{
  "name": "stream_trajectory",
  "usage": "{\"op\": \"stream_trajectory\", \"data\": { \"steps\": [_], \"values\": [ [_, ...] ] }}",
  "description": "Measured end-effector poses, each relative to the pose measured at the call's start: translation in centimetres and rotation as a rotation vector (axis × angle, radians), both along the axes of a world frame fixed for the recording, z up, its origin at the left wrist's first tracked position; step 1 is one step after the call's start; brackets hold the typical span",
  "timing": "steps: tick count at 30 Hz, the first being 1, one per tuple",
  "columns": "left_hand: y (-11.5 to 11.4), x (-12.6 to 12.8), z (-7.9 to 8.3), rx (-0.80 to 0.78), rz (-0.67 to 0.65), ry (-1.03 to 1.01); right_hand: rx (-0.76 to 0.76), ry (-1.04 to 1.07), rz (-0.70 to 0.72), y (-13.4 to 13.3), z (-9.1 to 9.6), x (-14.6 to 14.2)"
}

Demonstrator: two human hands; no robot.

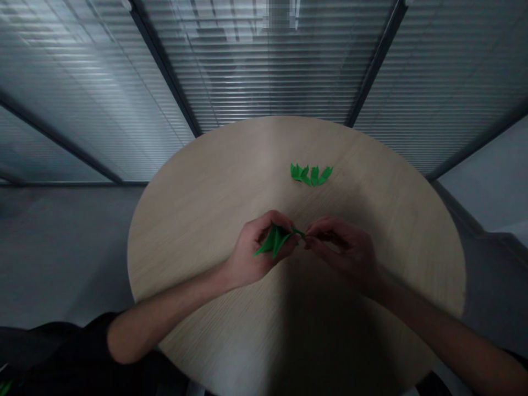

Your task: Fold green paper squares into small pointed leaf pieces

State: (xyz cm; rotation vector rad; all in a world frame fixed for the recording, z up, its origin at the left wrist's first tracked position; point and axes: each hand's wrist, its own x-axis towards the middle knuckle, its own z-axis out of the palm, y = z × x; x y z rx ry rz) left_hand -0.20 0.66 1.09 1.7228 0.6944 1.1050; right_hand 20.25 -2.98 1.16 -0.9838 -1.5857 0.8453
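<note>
In the head view, my left hand (249, 258) is closed around a green leaf piece (273, 242) with pointed tips. The tips stick out toward my left, and a thin green stem reaches to the right. My right hand (355, 253) pinches the end of that stem between thumb and fingers. Both hands are just above the middle of the round table. Beyond them, several small green leaf pieces (314, 176) lie in a row on the wood. Whether the held piece is one leaf or a few together, I cannot tell.
A round light-wood table (198, 203) fills the middle of the view, darkened by a shadow toward its front. Glass panels with blinds (268, 82) stand behind its far edge. Grey floor (70, 247) shows at the left, and a pale wall (495, 170) at the right.
</note>
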Motion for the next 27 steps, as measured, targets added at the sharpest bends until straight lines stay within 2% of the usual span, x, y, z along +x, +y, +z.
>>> {"op": "stream_trajectory", "data": {
  "steps": [5,13,22,27],
  "values": [
    [-0.05,-0.02,-0.02,-0.003,0.041,0.007,-0.083,0.051,0.018,-0.05,-0.01,0.08],
    [-0.08,-0.10,-0.07,-0.014,0.046,0.028,-0.136,0.075,0.010,0.05,0.03,0.16],
    [-0.11,-0.07,0.03,-0.041,0.051,0.045,-0.008,0.021,0.017,-0.03,-0.08,-0.11],
    [0.00,-0.14,0.01,-0.002,-0.023,0.037,0.010,-0.011,-0.010,0.07,-0.17,-0.09]
  ]
}}
